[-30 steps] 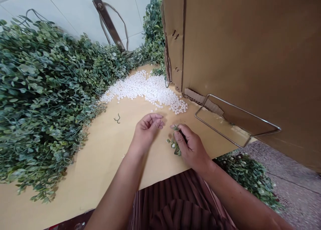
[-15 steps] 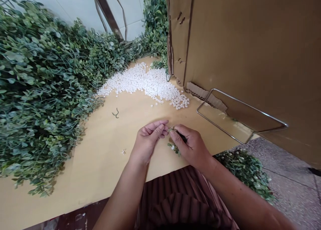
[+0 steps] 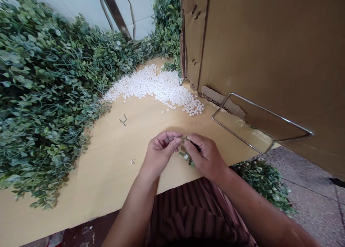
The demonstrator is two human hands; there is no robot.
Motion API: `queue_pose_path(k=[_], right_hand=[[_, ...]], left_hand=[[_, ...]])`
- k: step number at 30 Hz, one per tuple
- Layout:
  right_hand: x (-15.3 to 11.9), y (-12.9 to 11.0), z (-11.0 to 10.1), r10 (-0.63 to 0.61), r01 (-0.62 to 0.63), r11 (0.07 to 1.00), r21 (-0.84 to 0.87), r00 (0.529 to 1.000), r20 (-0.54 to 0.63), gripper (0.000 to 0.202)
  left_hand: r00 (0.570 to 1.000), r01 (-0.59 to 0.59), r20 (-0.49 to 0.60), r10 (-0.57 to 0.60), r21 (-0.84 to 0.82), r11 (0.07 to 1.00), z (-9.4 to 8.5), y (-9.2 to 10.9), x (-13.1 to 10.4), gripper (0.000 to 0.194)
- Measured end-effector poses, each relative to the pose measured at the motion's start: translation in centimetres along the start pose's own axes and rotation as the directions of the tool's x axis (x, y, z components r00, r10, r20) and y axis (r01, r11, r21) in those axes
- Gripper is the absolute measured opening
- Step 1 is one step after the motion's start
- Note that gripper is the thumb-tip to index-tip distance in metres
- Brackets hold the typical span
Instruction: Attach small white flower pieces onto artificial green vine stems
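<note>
My right hand (image 3: 203, 151) is closed on a thin green sprig (image 3: 191, 160) with small leaves and a white bead-like piece, which hangs below the fingers. My left hand (image 3: 163, 146) meets it at the sprig's tip, thumb and forefinger pinched on something small and pale, mostly hidden by the fingertips. Beyond both hands, many small white pieces (image 3: 161, 85) lie heaped on the tan board (image 3: 107, 178). A short green stem scrap (image 3: 123, 120) and a tiny white scrap (image 3: 132, 161) rest left of my left hand.
Piled green foliage (image 3: 54, 81) covers the left side. A large cardboard box (image 3: 256, 53) stands at the right, with a bent metal wire frame (image 3: 238, 135) before it. More foliage (image 3: 265, 186) sits low beside my right forearm.
My left hand's fingers have curled in, and its thumb now presses nearer the sprig's tip. My right hand has barely moved and still holds the sprig.
</note>
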State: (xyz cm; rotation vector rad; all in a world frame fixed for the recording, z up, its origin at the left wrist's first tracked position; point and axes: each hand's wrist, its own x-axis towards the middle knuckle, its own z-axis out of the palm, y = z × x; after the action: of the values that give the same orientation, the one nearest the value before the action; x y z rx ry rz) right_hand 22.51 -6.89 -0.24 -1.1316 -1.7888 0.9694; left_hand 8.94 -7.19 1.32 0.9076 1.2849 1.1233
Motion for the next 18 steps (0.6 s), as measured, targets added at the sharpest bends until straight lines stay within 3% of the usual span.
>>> queue_pose_path(k=[5,11,18], right_hand=[[-0.03,0.02,0.16,0.012,-0.012,1.000,-0.004,1.000,0.000,0.027],[-0.08,-0.09,0.16,0.009,-0.009,1.000,0.005,1.000,-0.004,0.029],[0.01,0.02,0.15,-0.009,0.010,0.998,-0.055,1.000,0.022,0.027]], left_hand=[[1.000,-0.005,-0.030,0.006,0.024,1.000,-0.31,-0.27,-0.12,0.023],[0.988,-0.111,-0.092,0.122,0.120,0.986,-0.51,-0.83,-0.05,0.021],[0.997,-0.027,-0.068,0.024,-0.040,0.999,-0.16,-0.29,-0.17,0.023]])
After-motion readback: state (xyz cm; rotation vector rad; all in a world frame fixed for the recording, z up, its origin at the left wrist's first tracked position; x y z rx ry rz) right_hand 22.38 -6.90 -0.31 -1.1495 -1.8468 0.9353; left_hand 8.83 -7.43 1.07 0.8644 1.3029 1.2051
